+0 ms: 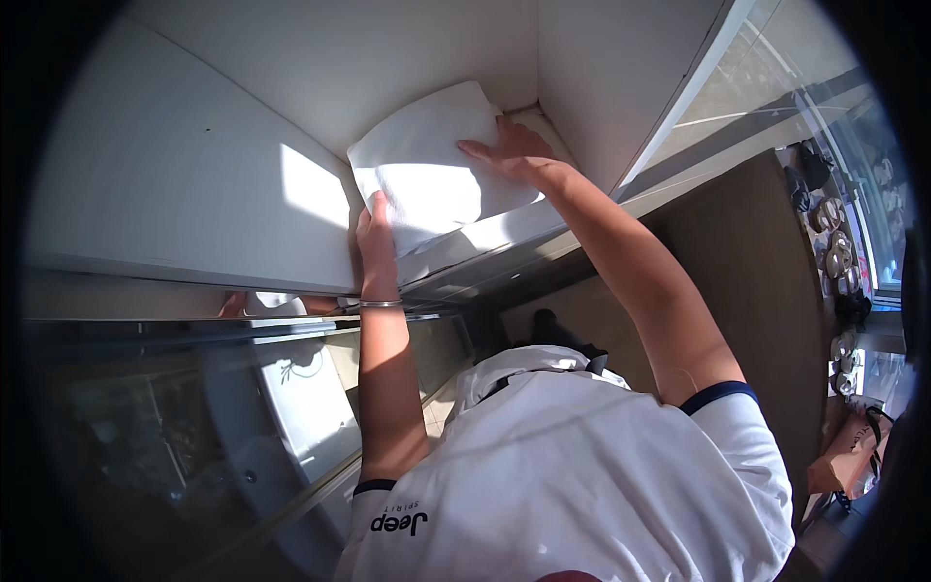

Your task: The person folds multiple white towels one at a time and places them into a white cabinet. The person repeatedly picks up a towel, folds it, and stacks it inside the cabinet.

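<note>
A white folded cloth or soft sheet (429, 167) lies in the corner of a white shelf compartment (611, 87), partly in bright sunlight. My left hand (376, 229) grips its near left edge, with the thumb on top and the other fingers largely hidden. A metal bangle circles that wrist. My right hand (513, 149) lies over its right part, thumb and forefinger spread apart; the remaining fingers are hard to make out. More white material shows beneath and to the right of the right hand.
Below the shelf's front edge (480, 244) are glass panes (145, 422) with a white surface (305, 400) behind them. A brown panel or counter (749, 269) runs down the right, with several small round items (838, 254) and a pink bag (851, 455) beyond it.
</note>
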A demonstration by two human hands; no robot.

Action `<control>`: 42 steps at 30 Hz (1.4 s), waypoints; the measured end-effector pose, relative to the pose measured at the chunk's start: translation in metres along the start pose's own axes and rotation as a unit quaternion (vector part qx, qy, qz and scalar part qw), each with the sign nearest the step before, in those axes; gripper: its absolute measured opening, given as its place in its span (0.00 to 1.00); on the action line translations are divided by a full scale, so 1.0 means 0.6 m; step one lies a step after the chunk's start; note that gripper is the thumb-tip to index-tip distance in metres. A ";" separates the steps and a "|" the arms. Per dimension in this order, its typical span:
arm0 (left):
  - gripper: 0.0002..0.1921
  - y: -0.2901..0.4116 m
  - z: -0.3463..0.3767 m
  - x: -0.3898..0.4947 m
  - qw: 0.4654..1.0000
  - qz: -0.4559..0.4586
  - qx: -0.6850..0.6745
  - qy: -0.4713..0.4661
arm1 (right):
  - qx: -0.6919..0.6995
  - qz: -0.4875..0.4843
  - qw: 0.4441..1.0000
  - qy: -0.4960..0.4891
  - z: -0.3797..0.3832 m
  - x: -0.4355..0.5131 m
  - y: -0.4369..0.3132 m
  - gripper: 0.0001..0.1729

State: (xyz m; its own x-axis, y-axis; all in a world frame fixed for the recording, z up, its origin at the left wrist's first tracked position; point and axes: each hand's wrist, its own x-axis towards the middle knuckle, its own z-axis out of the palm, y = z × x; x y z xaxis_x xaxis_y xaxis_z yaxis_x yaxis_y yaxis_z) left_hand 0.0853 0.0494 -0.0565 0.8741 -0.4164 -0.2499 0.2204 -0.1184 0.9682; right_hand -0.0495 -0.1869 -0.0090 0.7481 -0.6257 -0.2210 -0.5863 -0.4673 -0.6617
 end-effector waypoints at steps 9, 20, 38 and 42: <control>0.39 0.023 0.033 -0.041 0.992 0.089 0.085 0.001 | 0.204 -0.037 0.977 0.040 0.027 0.095 0.115 0.43; 0.34 -0.009 0.017 0.002 0.999 0.002 -0.045 -0.020 | 0.313 0.024 0.945 -0.088 0.006 0.000 0.125 0.43; 0.32 0.048 0.055 -0.085 0.730 0.417 0.540 -0.038 | 0.451 -0.029 0.891 -0.047 -0.025 -0.020 0.083 0.41; 0.22 0.059 0.067 -0.058 0.784 0.381 0.490 0.002 | 0.526 -0.076 0.847 0.031 -0.044 -0.023 0.027 0.33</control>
State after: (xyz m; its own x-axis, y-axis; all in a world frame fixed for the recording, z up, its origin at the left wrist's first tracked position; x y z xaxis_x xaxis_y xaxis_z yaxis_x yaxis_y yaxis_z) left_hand 0.0455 0.0234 -0.0137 0.5921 -0.7000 0.3993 -0.8033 -0.4727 0.3624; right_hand -0.0778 -0.2023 0.0023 0.7530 -0.6552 -0.0604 0.1402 0.2494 -0.9582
